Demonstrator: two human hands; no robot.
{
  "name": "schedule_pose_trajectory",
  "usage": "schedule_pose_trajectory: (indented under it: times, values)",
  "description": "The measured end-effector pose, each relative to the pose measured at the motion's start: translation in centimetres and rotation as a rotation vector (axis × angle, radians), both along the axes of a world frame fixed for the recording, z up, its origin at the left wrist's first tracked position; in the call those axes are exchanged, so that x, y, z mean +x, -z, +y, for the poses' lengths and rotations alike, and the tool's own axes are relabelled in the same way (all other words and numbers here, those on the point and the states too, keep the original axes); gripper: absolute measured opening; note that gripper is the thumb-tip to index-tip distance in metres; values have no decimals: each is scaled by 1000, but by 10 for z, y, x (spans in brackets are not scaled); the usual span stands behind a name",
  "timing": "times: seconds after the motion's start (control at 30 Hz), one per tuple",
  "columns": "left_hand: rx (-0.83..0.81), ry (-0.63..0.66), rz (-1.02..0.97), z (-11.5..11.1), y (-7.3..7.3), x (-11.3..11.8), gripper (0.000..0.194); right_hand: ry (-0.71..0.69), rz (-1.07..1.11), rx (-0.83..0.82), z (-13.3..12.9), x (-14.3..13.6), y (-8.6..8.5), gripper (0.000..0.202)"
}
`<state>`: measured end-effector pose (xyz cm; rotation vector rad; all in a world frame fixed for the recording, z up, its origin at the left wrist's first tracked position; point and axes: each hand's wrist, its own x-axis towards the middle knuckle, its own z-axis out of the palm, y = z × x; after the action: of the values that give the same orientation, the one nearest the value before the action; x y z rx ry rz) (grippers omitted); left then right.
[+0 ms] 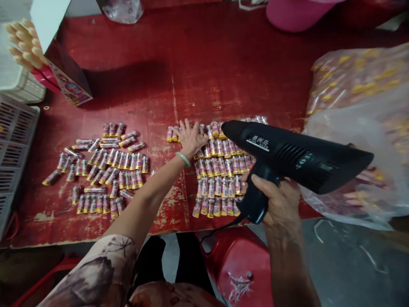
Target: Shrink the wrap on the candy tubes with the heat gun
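Holds black blower gun in R hand, w/ fingers closed round handle and nozzle pointing L over upper part of wrapped-tube block. Has L hand palm-down, w/ fingers open and spread, at top row's L portion; appears to touch tubes there, though contact partly hidden under palm. Found block in rows on red tabletop, near front edge. Noted looser tube grp. at L, same surface. Also logged: printed box at upper L, gray crate far L, lg. plastic bag at R, red stool below edge.
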<state>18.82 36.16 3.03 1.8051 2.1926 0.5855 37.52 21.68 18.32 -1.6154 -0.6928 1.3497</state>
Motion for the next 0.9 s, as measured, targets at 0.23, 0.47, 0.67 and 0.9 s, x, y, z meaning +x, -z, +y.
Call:
schedule_pose_trajectory:
  times: [0.23,0.47,0.67,0.9]
  values:
    - [-83,-3,105,-33,-17,-49,61,-40,-18,-104,-2,-23,0,37]
    - [-41,169,46,-60,-7,-84,88,-132,-89,-41,-6,-61,7,38]
    - [35,-64,6,-84,2,-128,62,-259,-70,-174,-14,-65,12,43]
    - [-39,52,56,-77,7,-146,56,-160,-79,-221,-24,-71,1,48]
